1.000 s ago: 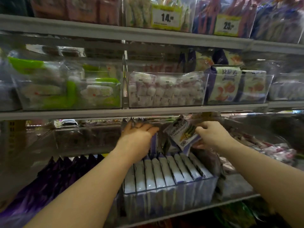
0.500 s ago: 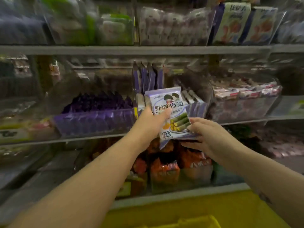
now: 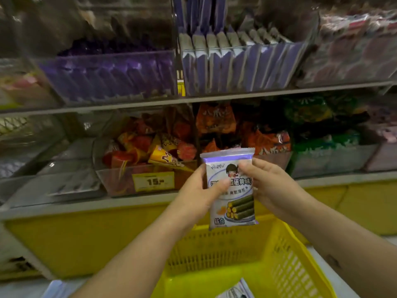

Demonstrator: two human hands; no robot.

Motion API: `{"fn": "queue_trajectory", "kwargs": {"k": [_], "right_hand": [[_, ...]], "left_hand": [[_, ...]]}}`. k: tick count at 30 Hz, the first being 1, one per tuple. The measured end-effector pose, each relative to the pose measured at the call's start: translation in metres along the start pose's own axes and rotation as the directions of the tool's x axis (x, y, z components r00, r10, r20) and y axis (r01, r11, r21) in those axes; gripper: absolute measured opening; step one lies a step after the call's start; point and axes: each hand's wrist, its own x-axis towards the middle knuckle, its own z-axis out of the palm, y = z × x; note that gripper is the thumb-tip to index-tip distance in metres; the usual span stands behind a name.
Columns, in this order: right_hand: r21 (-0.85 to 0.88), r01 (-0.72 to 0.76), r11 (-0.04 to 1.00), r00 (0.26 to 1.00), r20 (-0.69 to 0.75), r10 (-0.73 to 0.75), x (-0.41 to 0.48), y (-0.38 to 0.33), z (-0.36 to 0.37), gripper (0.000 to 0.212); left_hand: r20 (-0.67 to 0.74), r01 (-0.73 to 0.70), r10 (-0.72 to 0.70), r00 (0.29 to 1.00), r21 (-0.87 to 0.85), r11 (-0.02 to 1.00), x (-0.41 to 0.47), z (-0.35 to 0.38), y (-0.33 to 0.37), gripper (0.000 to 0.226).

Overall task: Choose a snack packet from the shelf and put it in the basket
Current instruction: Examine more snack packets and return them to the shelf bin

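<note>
Facing the shelf (image 3: 193, 100), I am gripping the snack packet (image 3: 234, 203) by its sides with my left hand (image 3: 199, 192) and right hand (image 3: 270, 186), its long axis upright, above the far rim of the basket (image 3: 285, 254).

I'm tallying my feed.
I'm counting one held packet (image 3: 232, 211), one near packet (image 3: 235, 291), one left hand (image 3: 199, 194), one right hand (image 3: 268, 186), one basket (image 3: 300, 265), one price tag (image 3: 153, 181).

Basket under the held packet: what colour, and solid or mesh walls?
Yellow basket, walls a perforated grid. Head view, the only one, shows it below the packet.
</note>
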Motion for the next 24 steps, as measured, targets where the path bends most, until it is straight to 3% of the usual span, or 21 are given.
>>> {"fn": "queue_trajectory", "kwargs": {"k": [3,8,12,15,19,24], "right_hand": [[-0.012,-0.049,0.999,0.999,0.012,0.050,0.002,0.008,-0.002,0.030],[0.091,-0.111,0.990,0.994,0.009,0.111,0.002,0.017,-0.007,0.019],[0.180,-0.107,0.978,0.985,-0.111,0.129,0.003,0.021,-0.009,0.029],[0.252,-0.085,0.964,0.990,-0.086,0.110,0.001,0.023,-0.008,0.021],[0.185,-0.094,0.978,0.995,-0.019,0.099,-0.001,0.026,-0.004,0.038],[0.193,-0.094,0.977,0.995,-0.006,0.096,-0.002,0.027,0.000,0.041]], "left_hand": [[-0.123,0.043,-0.056,0.991,-0.104,0.994,0.003,0.004,-0.005,0.017],[-0.120,0.135,-0.167,0.979,-0.232,0.963,0.004,0.003,-0.011,0.019],[-0.095,0.212,-0.241,0.966,-0.248,0.945,0.002,0.006,-0.018,0.020],[-0.103,0.211,-0.249,0.963,-0.289,0.934,0.000,0.006,-0.018,0.023],[-0.135,0.184,-0.237,0.962,-0.318,0.930,-0.002,0.002,-0.016,0.028],[-0.124,0.184,-0.231,0.965,-0.308,0.933,-0.004,-0.004,-0.017,0.038]]}}
